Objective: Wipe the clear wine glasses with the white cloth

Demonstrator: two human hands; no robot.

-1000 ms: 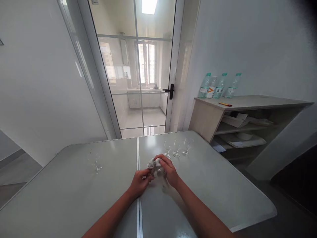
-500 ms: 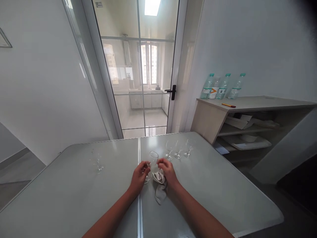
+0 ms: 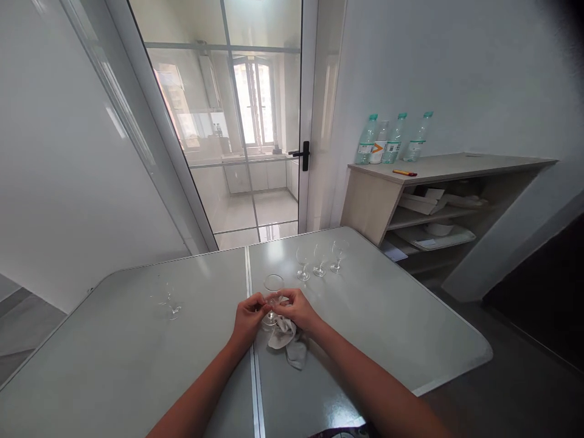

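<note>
A clear stemmed wine glass (image 3: 274,283) stands upright between my hands, its round foot low by the table's seam. My left hand (image 3: 249,313) is closed, fingertips pinching the glass at its left side. Curled around the right side of the bowl is my right hand (image 3: 295,309), with a crumpled greyish-white cloth (image 3: 296,353) bunched in its fingers and hanging below. The fingertips of both hands meet in front of the glass and cover part of its bowl. Whether the foot touches the table cannot be seen clearly.
Three stemmed glasses (image 3: 319,267) stand in a row at the table's far right. Another clear glass piece (image 3: 173,309) is at the left, faint. Beyond the pale table (image 3: 387,322) are a glazed door (image 3: 255,194) and a shelf unit (image 3: 369,201) with several bottles (image 3: 366,143).
My right hand has moved left against the glass, bringing its fingertips to my left hand's. The cloth has shifted with it. The whole view has turned slightly right and down.
</note>
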